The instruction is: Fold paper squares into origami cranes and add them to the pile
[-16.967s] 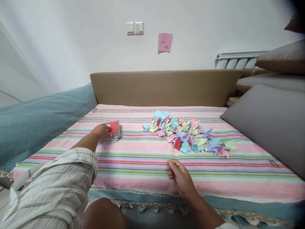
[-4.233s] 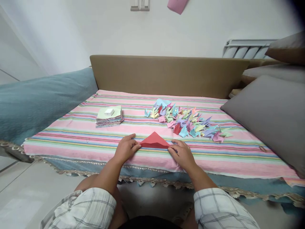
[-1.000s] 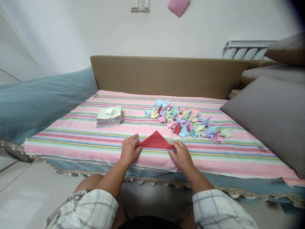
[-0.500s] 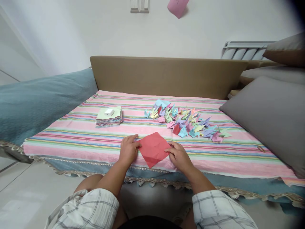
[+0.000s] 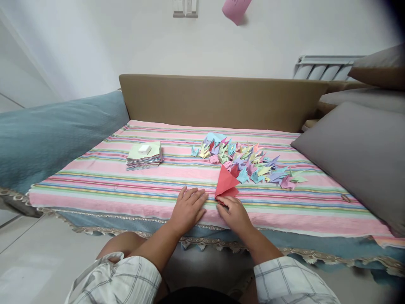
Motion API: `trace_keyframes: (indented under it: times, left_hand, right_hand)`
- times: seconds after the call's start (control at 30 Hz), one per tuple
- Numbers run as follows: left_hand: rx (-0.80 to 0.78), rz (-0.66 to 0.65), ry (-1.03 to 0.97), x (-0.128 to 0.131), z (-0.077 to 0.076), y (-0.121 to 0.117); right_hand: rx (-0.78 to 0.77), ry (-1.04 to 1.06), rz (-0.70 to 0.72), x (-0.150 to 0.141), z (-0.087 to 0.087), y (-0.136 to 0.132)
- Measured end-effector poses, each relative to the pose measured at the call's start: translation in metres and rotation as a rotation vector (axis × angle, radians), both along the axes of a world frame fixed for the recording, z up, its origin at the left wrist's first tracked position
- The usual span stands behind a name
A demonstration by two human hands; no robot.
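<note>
Near the front of the striped cloth, my right hand (image 5: 234, 214) pinches the lower corner of a red sheet of paper (image 5: 225, 182). The sheet is bent over on itself and raised, with its tip beside the pile of folded paper cranes (image 5: 249, 162). My left hand (image 5: 190, 207) lies flat on the cloth to the left of the paper, fingers stretched out, holding nothing. A small gap separates it from the red sheet. My right fingers hide the sheet's bottom corner.
A stack of paper squares (image 5: 144, 158) with a small white box (image 5: 144, 149) on top stands at the left. The striped cloth (image 5: 95, 181) covers the seat. A grey cushion (image 5: 354, 156) leans at the right, and the brown backrest (image 5: 221, 101) runs behind.
The red paper, flat between both hands before, is now bent and lifted to the right in my right hand. My left hand has let go and moved right, flat on the cloth.
</note>
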State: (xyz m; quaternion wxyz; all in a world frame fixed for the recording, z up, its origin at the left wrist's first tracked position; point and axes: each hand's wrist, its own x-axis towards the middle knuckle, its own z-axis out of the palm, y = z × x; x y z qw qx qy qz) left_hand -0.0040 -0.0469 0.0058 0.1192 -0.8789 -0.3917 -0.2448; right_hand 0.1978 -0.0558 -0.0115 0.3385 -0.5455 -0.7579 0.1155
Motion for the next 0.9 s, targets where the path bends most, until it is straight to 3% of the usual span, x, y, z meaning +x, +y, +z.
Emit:
trace_keyframes:
  times: [0.1,0.2,0.33,0.6,0.77,0.9]
  left_hand:
    - [0.115,0.029,-0.023,0.0,-0.002,0.004]
    - [0.244,-0.04,-0.013,0.002,-0.004,0.003]
    - [0.294,-0.068,0.021,0.006,-0.009,0.0]
    - [0.159,0.212,-0.072,-0.005,-0.004,0.011]
    - [-0.058,0.073,-0.023,-0.022,-0.009,0.028]
    - [-0.111,0.001,-0.052,-0.033,-0.01,0.035]
  right_hand:
    - [0.039,-0.048,0.052,-0.009,0.002,-0.008]
    - [0.126,-0.164,0.048,-0.016,0.002,-0.012]
    - [0.247,-0.3,0.007,-0.021,0.001,-0.012]
    - [0.305,-0.324,0.034,-0.024,0.006,-0.015]
    - [0.357,-0.227,0.052,-0.021,0.005,-0.014]
    - [0.256,-0.222,0.008,-0.007,0.003,-0.004]
